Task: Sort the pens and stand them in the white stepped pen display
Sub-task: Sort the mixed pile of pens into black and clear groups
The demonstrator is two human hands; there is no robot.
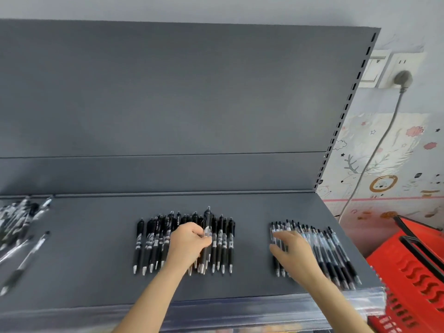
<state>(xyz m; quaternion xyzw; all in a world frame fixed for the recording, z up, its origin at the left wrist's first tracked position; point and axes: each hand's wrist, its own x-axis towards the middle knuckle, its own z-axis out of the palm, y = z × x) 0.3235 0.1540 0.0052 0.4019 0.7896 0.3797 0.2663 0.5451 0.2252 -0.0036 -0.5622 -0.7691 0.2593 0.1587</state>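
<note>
The left hand point(189, 243) pinches one black pen point(207, 219) between thumb and curled fingers, over the middle row point(153, 246). The right hand point(294, 254) lies flat, fingers spread, on the right row point(336, 255). Both rows lie on a grey shelf point(252, 280), a loose heap point(19, 219) far left. Pen labels are too blurred to read. A red basket point(413, 272) stands right.

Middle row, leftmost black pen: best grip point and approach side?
Pinch its mid-barrel from above, coming in from its left. The leftmost black pen lies flat on the grey shelf, tip toward the camera, with bare shelf on its left and neighbours close on its right. The left hand is busy pinching another pen.
</note>
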